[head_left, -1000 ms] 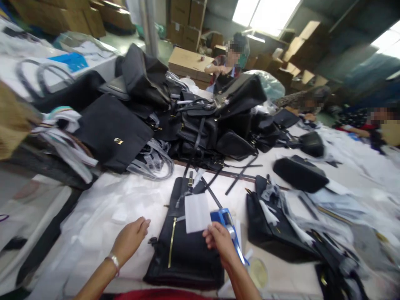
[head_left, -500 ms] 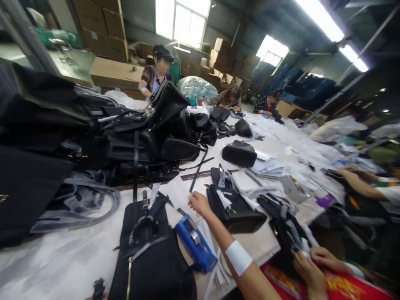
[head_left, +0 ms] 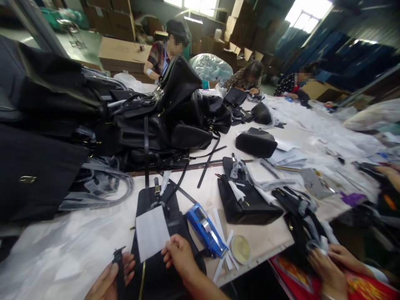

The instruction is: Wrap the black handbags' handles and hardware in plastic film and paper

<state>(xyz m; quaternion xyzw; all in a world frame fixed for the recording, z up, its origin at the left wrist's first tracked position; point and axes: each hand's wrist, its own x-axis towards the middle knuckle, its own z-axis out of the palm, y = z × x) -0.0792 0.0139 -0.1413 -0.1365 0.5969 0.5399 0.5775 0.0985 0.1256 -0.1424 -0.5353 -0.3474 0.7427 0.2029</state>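
A black bag (head_left: 162, 266) with a gold zip lies flat on the white table covering right in front of me. My right hand (head_left: 178, 255) pinches the lower edge of a white rectangular sheet (head_left: 151, 231) lying over the bag. At the bottom edge, my left hand (head_left: 109, 280) curls around a black strap (head_left: 118, 266) on the bag's left side. A blue tape dispenser (head_left: 206, 230) rests just to the right of the bag.
A heap of black bags (head_left: 150, 125) fills the far left of the table. Another black bag (head_left: 246, 200) and a small round dish (head_left: 240, 248) lie to the right. A co-worker's hands (head_left: 331, 262) work at bottom right; other people sit at the far end.
My right hand has come back from the middle of the table and now holds the white sheet over the bag. My left hand has come into view on the strap.
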